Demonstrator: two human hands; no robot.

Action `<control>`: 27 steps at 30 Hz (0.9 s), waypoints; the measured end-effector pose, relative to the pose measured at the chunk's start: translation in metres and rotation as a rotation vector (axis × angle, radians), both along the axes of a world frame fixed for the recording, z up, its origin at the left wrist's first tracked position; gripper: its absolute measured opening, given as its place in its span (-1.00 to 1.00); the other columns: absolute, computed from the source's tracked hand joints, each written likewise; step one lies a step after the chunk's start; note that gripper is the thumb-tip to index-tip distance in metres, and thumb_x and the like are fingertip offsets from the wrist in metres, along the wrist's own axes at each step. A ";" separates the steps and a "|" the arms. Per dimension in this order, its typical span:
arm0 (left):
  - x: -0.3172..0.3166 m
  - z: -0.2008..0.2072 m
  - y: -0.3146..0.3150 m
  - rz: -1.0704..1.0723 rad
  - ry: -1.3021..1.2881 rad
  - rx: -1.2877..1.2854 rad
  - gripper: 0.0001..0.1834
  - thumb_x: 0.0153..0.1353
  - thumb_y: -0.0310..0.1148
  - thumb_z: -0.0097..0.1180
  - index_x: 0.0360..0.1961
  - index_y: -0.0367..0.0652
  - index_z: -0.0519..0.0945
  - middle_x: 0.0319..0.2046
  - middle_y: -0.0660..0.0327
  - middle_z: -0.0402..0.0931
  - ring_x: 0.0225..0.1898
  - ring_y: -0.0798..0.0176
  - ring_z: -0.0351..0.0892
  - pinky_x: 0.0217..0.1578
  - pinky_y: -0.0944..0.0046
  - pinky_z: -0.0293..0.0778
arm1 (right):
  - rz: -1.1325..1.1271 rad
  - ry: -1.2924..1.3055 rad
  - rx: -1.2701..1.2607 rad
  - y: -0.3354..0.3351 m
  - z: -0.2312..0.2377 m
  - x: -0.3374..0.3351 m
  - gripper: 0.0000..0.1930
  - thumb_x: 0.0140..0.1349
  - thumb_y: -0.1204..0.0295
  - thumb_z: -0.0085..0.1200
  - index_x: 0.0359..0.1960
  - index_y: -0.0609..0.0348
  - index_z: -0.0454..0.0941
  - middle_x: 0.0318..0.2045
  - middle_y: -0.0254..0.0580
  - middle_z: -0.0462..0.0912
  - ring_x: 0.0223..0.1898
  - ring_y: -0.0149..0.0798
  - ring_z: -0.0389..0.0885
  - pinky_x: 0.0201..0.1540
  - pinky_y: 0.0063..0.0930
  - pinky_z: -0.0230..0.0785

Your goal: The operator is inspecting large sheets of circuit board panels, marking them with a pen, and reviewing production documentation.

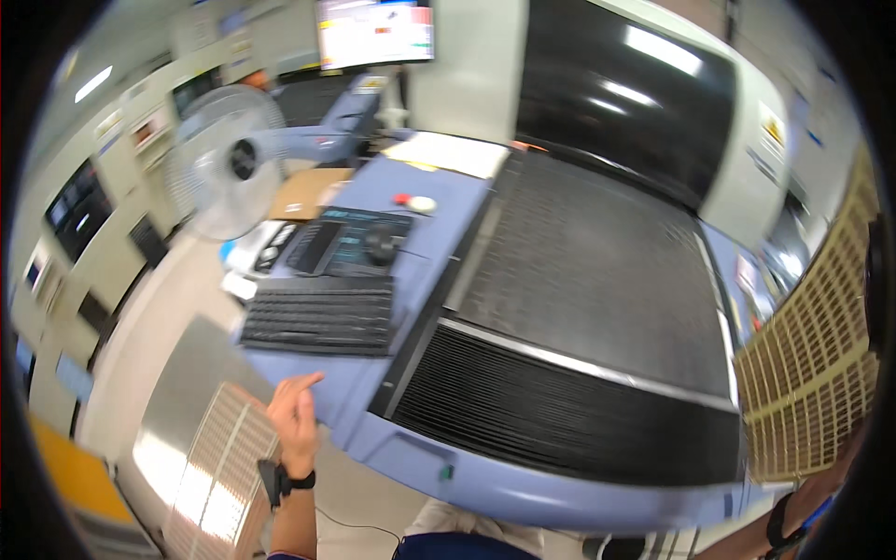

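Observation:
My left hand (297, 418) is over the left side, its fingers stretched toward the right and the thumb raised. Nothing shows in it. Behind and beside it stands a shiny metal sheet (187, 381) with a slotted grid in its lower part. At the far right a tan grid panel (793, 392) rises, tilted and curved by the lens. My right forearm (789, 525), with a black band at the wrist, reaches to the panel's lower edge. My right hand (847, 457) is in shadow there and its fingers are hidden.
A blue-framed machine with a dark flat bed (588, 261), a black ribbed strip (560, 411) and a black hood (625, 93) lies ahead. Left of it are a keyboard (317, 315), a mouse (383, 243), a fan (229, 163) and a monitor (378, 35).

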State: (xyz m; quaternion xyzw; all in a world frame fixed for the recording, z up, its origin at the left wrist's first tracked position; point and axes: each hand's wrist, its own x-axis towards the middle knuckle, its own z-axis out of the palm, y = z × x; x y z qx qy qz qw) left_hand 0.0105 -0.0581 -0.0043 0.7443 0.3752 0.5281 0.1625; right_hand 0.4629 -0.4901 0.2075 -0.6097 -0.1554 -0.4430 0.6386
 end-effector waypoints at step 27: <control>-0.011 -0.015 0.022 0.389 -0.013 -0.445 -0.77 0.32 -0.42 0.01 -0.33 -0.34 0.67 -0.53 0.11 0.57 -0.50 0.26 0.47 -0.43 0.24 0.37 | 0.863 0.597 -1.280 0.261 -0.167 0.058 -0.35 0.40 0.14 0.03 0.35 0.37 0.25 0.24 0.22 0.43 0.18 -0.11 0.43 0.15 -0.31 0.37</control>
